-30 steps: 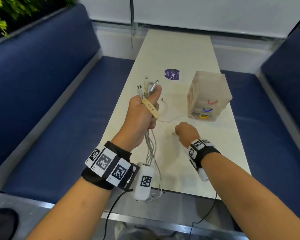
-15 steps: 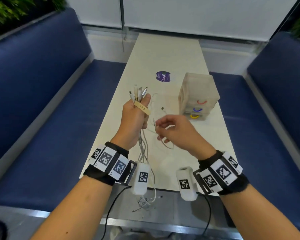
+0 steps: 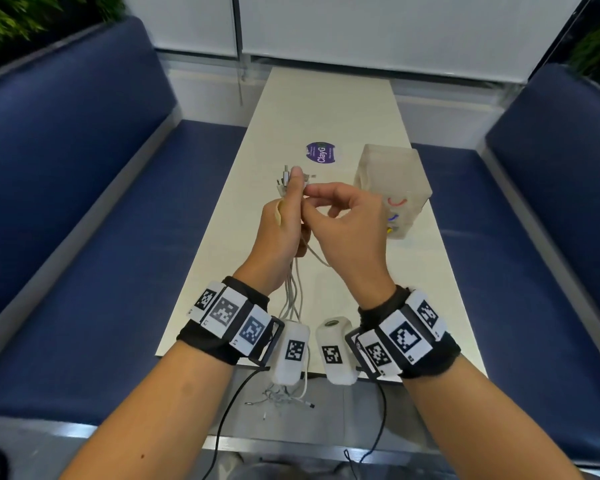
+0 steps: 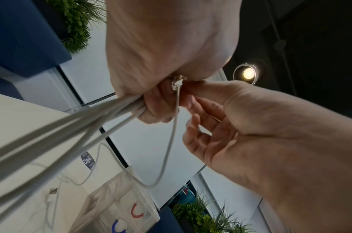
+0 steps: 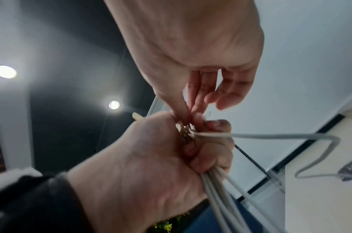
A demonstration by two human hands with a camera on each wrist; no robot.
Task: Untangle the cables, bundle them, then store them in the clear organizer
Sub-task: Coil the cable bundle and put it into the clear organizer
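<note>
Your left hand (image 3: 280, 233) is gripping the cables (image 3: 293, 296) above the table (image 3: 329, 109), and your right hand (image 3: 352, 233) is touching it from the right. The organizer (image 3: 392, 174) is standing on the table right of both, with the sticker (image 3: 321, 153) lying to its left.

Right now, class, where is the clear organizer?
In the head view the clear organizer stands on the table's right side, just beyond the right hand, near the purple sticker.
</note>
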